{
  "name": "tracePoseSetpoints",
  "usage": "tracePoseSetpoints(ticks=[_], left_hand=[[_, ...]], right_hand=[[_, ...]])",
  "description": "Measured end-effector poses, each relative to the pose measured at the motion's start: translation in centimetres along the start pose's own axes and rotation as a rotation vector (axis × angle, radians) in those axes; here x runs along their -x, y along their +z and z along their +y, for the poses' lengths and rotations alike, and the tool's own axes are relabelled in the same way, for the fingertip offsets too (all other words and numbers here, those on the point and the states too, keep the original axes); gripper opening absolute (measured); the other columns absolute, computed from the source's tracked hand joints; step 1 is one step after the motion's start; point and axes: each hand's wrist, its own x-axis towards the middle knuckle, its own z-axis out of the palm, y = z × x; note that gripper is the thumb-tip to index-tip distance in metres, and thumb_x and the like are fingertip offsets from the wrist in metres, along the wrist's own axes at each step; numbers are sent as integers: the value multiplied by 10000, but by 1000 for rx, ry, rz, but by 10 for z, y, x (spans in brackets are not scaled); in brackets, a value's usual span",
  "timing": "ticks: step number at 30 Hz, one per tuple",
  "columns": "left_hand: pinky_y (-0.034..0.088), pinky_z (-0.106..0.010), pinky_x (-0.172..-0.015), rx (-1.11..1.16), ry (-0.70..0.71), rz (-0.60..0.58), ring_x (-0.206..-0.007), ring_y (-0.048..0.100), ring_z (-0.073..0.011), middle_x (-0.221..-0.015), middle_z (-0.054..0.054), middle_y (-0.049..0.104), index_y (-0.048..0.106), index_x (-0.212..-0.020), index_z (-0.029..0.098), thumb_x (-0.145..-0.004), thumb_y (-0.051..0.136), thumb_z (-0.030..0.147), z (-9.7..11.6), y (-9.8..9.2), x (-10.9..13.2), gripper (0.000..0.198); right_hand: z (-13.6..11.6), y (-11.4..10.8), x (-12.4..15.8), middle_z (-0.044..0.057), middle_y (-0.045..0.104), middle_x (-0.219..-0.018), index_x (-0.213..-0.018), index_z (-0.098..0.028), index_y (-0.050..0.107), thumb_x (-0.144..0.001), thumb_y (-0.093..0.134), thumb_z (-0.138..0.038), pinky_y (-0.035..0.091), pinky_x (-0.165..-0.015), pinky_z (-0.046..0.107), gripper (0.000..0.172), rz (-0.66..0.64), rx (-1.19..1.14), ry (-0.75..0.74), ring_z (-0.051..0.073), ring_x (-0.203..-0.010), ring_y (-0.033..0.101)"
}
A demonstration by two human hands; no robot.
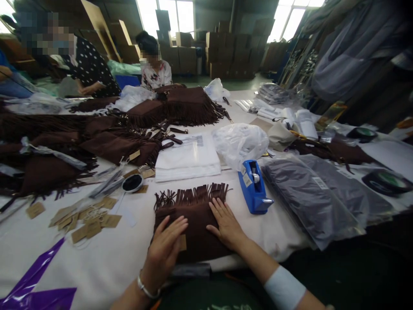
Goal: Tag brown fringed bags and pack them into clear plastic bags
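Observation:
A brown suede fringed bag (193,213) lies flat on the white table (106,262) right in front of me, fringe pointing away. My left hand (166,247) rests flat on its lower left part, fingers stretched out, next to a tan paper tag (183,242). My right hand (226,224) lies flat on the bag's right side, fingers spread. Neither hand grips anything.
A blue tape dispenser (254,188) stands just right of the bag. Packed dark bags in clear plastic (314,196) lie to the right, a stack of white bags (189,157) behind. Tan tags (88,221) are scattered left. More fringed bags (129,142) pile up beyond; two people sit at the far side.

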Motion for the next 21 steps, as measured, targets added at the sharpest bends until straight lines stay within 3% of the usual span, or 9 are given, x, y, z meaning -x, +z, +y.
tracePoseSetpoints(ticks=[3, 6, 7, 9, 11, 12, 14, 16, 21], left_hand=[[306, -442, -1098, -46, -328, 238, -1177, 515, -235, -1149, -28, 640, 590, -1144, 269, -871, 488, 249, -29, -25, 11, 292], [361, -458, -1054, 87, -691, 296, -1119, 555, -261, -1122, -60, 641, 593, -1110, 232, -831, 543, 391, -57, -43, 17, 325], [392, -465, -1026, 208, -805, 294, -1077, 585, -263, -1115, -81, 641, 572, -1124, 207, -817, 562, 417, -65, -47, 18, 373], [453, -457, -965, 511, -989, 296, -999, 631, -260, -1071, -132, 650, 532, -1129, 142, -802, 589, 442, -80, -53, 17, 447], [487, -421, -927, 787, -1108, 253, -959, 653, -252, -1049, -173, 654, 525, -1090, 98, -806, 602, 434, -93, -58, 12, 447], [495, -401, -918, 888, -1153, 206, -957, 655, -249, -1056, -187, 652, 536, -1066, 90, -807, 609, 427, -99, -60, 8, 432], [513, -358, -886, 1020, -1230, 85, -954, 657, -240, -1084, -192, 648, 568, -1035, 91, -801, 626, 422, -110, -63, -5, 410], [539, -311, -810, 1115, -1263, -57, -911, 668, -219, -1072, -177, 660, 597, -1019, 95, -804, 621, 440, -121, -64, -21, 408], [533, -237, -681, 1371, -1170, -353, -740, 678, -165, -854, -110, 710, 647, -902, 107, -816, 618, 404, -142, -47, -62, 310]], right_hand=[[-11, -6, 0, 126, 191, -1510, -1449, -161, 155, -884, 466, -475, 195, -1117, 525, 717, -56, 8, -52, 251, -1397, 94], [-19, -24, 8, 76, 219, -1509, -1429, -222, 249, -913, 403, -475, 188, -1127, 498, 595, -158, -271, -226, 240, -1391, 141], [-18, -30, 12, 62, 264, -1496, -1403, -241, 315, -923, 386, -464, 202, -1127, 484, 534, -129, -392, -227, 237, -1381, 188], [-9, -39, 19, 75, 403, -1424, -1327, -238, 437, -942, 345, -437, 272, -1107, 466, 443, 103, -643, -25, 235, -1320, 343], [10, -45, 19, 123, 549, -1282, -1248, -191, 505, -945, 334, -439, 366, -1050, 474, 428, 339, -870, 355, 243, -1186, 512], [22, -47, 15, 146, 603, -1201, -1206, -162, 529, -937, 353, -447, 404, -1017, 479, 430, 369, -963, 549, 250, -1109, 573], [42, -50, 1, 179, 656, -1086, -1122, -115, 571, -906, 428, -467, 444, -972, 479, 438, 237, -1095, 835, 264, -999, 634], [53, -53, -20, 190, 672, -1044, -1058, -91, 604, -876, 484, -483, 448, -962, 468, 448, -8, -1177, 961, 267, -953, 652], [44, -48, -75, 142, 696, -1008, -1080, -92, 610, -888, 461, -498, 463, -930, 400, 474, -565, -1458, 874, 231, -937, 659]])
